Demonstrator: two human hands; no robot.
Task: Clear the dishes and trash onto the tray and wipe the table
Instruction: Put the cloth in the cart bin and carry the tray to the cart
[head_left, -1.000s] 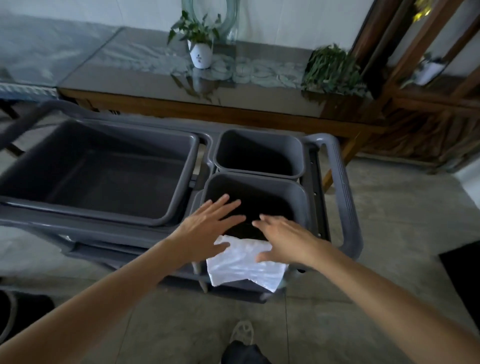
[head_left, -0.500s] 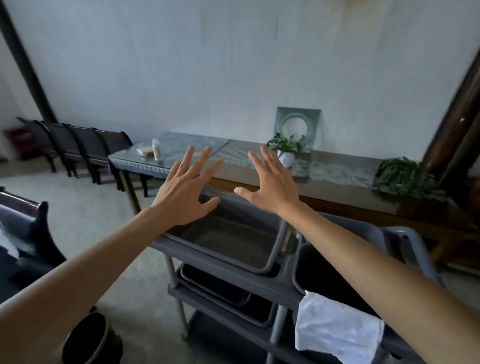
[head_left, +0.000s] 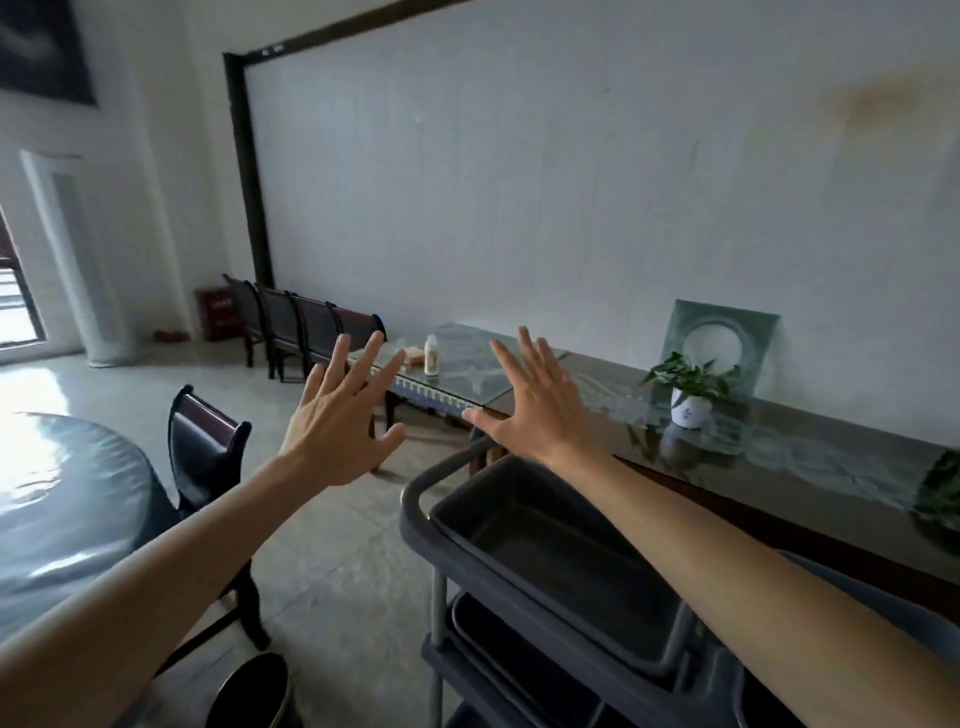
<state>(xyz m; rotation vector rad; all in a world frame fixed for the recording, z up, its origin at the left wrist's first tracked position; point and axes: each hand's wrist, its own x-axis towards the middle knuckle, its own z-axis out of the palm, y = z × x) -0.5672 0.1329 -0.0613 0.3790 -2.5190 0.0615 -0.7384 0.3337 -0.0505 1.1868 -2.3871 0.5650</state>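
- The round table (head_left: 62, 499) lies far left of the grey cart (head_left: 415, 514).
- Left hand (head_left: 337, 421), fingers spread apart and holding nothing, is raised left of the cart.
- Right hand (head_left: 535, 410), fingers likewise splayed and empty, is raised above the cart's far end.
- The cart's top tub (head_left: 561, 551) sits under the right forearm.

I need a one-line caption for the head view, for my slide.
Both open hands, left and right, raised above a grey cart facing a long table.
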